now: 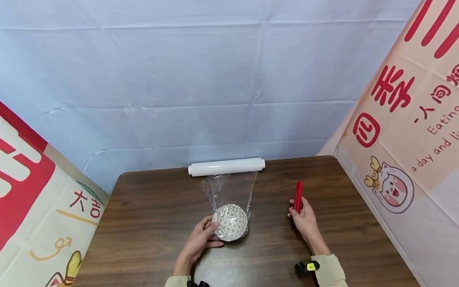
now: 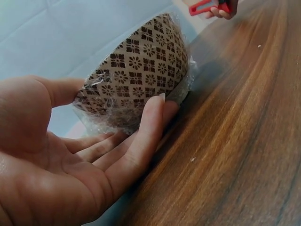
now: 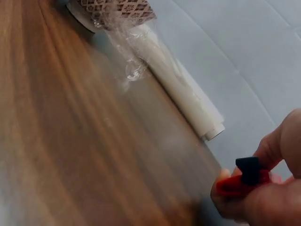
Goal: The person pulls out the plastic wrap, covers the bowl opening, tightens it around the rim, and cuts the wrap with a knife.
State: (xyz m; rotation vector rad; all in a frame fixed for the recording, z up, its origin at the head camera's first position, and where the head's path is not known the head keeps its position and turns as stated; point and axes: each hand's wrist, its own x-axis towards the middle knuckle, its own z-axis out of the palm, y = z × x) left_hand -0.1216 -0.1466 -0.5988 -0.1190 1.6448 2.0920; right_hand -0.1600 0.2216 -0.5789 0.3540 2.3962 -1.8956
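Observation:
A bowl (image 1: 230,223) with a dark floral pattern stands on the table, plastic wrap stretched over its top and crumpled round its side. My left hand (image 1: 199,240) holds it from the left, thumb at the rim and fingers against its lower side; the left wrist view shows this grip on the bowl (image 2: 141,70) closely. From it the clear plastic wrap (image 1: 233,189) runs back to a white roll (image 1: 226,167). Off to the right, my right hand (image 1: 305,220) grips a red utility knife (image 1: 298,196), apart from the wrap. A black slider shows on the knife (image 3: 242,183) in the right wrist view.
The brown wooden table (image 1: 154,215) has its back edge just behind the roll. A pale cloth (image 1: 172,79) hangs behind it, and printed cloths (image 1: 412,131) stand at both sides.

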